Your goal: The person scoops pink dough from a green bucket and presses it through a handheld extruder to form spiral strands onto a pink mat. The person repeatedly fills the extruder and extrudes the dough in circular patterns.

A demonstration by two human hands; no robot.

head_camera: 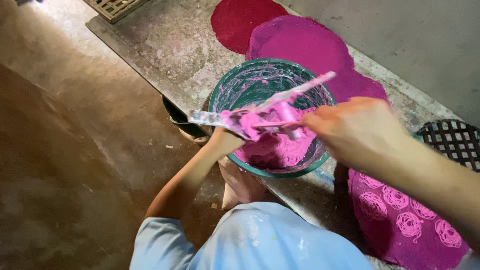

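Green bowl (219, 95) sits at frame centre on a stained concrete ledge (165, 45), smeared inside with pale paste, a mound of pink paste (272, 150) in its lower part, toward 5 o'clock of the bowl. Left hand (225, 141) is at the bowl's 8 o'clock rim, closed around the end of a flat scraper (212, 118) coated in pink; fingers mostly hidden, grip looks tight. Right hand (357, 131) comes in from 3 o'clock, fingers curled shut on a thin stick (272, 124) caked with pink paste, the tip meeting the scraper blade over the bowl. A second paste-covered stick (305, 89) slants up toward 1 o'clock across the bowl; cannot tell which hand, if any, holds it.

At 12 o'clock of the bowl lie a dark red disc (240, 20) and a magenta disc (305, 42), overlapping. At 4 o'clock, a magenta sheet (405, 225) with pale scribbled rounds. Dark lattice mat (452, 140) at 3 o'clock. Dark pot (177, 117) below the ledge at 9 o'clock. Light blue shirt (250, 240) at 6 o'clock.
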